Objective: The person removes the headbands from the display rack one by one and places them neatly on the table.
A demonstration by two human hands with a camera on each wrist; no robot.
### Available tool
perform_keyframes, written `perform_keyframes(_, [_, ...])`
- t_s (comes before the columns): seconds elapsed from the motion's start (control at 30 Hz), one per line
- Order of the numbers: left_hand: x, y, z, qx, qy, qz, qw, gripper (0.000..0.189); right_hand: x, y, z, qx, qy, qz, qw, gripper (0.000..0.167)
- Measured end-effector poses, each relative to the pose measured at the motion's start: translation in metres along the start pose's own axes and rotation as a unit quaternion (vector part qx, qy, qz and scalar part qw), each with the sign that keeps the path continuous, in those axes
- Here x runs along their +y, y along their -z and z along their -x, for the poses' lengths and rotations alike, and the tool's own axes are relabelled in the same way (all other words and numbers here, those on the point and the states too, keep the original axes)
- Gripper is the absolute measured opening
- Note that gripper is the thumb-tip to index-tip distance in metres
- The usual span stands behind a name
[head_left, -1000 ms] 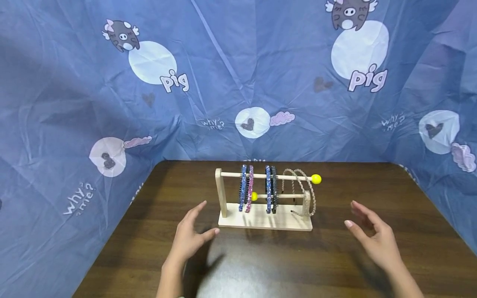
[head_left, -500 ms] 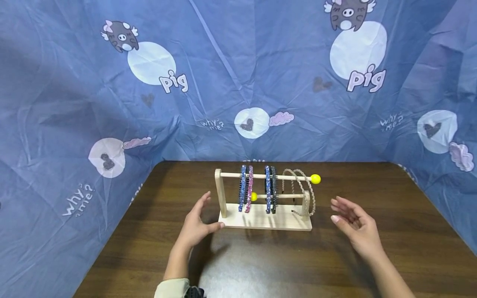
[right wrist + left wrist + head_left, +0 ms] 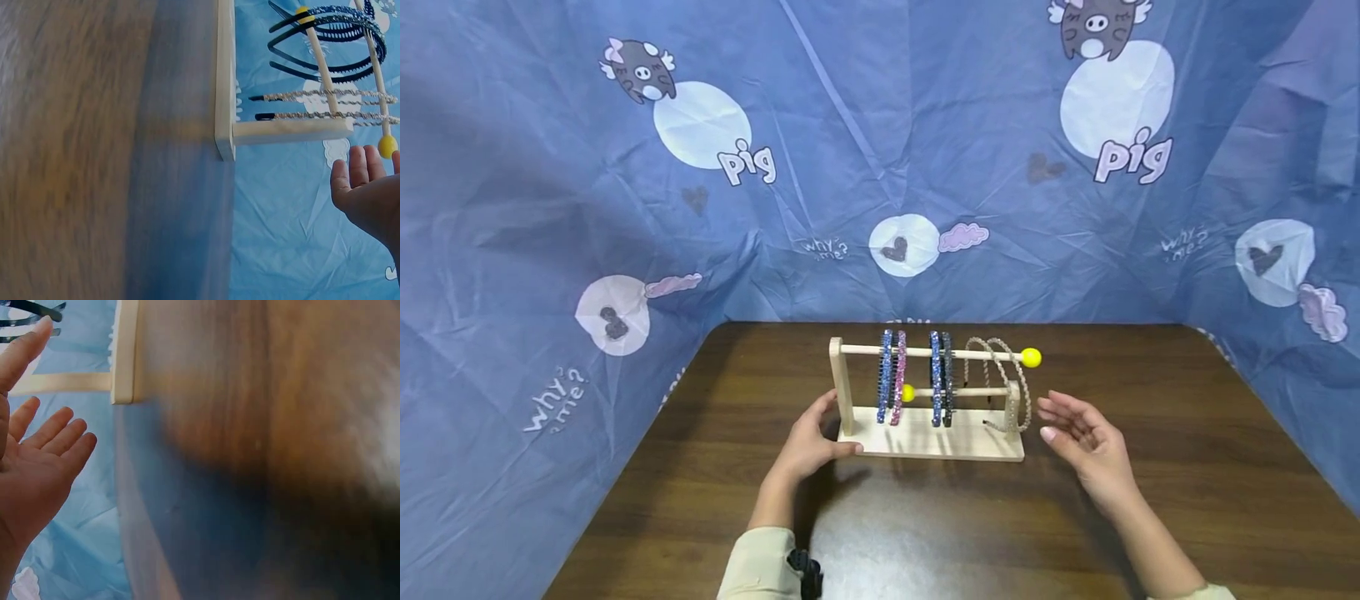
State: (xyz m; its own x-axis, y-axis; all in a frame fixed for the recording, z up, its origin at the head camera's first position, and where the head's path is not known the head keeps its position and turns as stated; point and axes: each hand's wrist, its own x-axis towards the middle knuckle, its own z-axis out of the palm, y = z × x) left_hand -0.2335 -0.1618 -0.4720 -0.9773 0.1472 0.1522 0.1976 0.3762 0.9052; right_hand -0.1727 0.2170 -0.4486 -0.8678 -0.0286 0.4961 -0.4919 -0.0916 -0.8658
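Both hands flank the stand: the left hand (image 3: 808,440) sits at the left end of the pale wooden headband rack (image 3: 925,400), thumb at the base's front corner and fingers relaxed, touching or nearly so, can't quite tell. The right hand (image 3: 1086,442) hangs just off the right end, fingers loose and spread, gripping nothing.

The dark brown wooden table (image 3: 1150,500) carries it all, with a blue cartoon pig-print cloth (image 3: 850,142) draped behind and along both sides.

The rack stands around the table's middle, toward the back, its long axis running left to right. Its upper rod's yellow ball tip (image 3: 1032,357) points to the person's right, toward the right hand. Hanging across the rods: a blue glitter headband (image 3: 884,375) with a pink glitter headband (image 3: 899,377) beside it, then a blue and dark pair of headbands (image 3: 942,379), and thin braided silvery headbands (image 3: 1000,375) at the right end, between the right hand and the rest.
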Motion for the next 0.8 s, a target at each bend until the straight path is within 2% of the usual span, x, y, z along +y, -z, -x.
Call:
perform_keyframes(0.1, [-0.005,-0.004,-0.004,-0.012,0.001,0.033,0.9994,0.091,0.004,-0.005,0.000,0.005,-0.006,-0.013,0.9999,0.044])
perform_keyframes(0.2, [-0.009,-0.009,-0.008,-0.020,0.001,0.035,0.9992,0.086,0.008,-0.010,-0.002,0.017,-0.012,-0.030,0.9993,0.044])
perform_keyframes(0.33, [-0.013,-0.013,-0.013,-0.033,0.012,0.008,0.9994,0.087,0.012,-0.014,-0.004,0.030,-0.016,-0.049,0.9982,0.043])
perform_keyframes(0.47, [-0.016,-0.014,-0.016,-0.038,0.024,-0.054,0.9976,0.089,0.015,-0.019,-0.005,0.033,-0.025,-0.051,0.9978,0.042])
perform_keyframes(0.57, [-0.021,-0.014,-0.019,-0.034,0.019,-0.098,0.9944,0.085,0.016,-0.022,-0.005,0.041,-0.040,-0.036,0.9977,0.039])
perform_keyframes(0.67, [-0.025,-0.015,-0.022,-0.031,0.029,-0.112,0.9928,0.078,0.018,-0.024,-0.004,0.049,-0.048,-0.030,0.9972,0.033])
perform_keyframes(0.8, [-0.026,-0.013,-0.024,-0.030,0.053,-0.113,0.9917,0.074,0.019,-0.026,-0.005,0.054,-0.045,-0.047,0.9964,0.024])
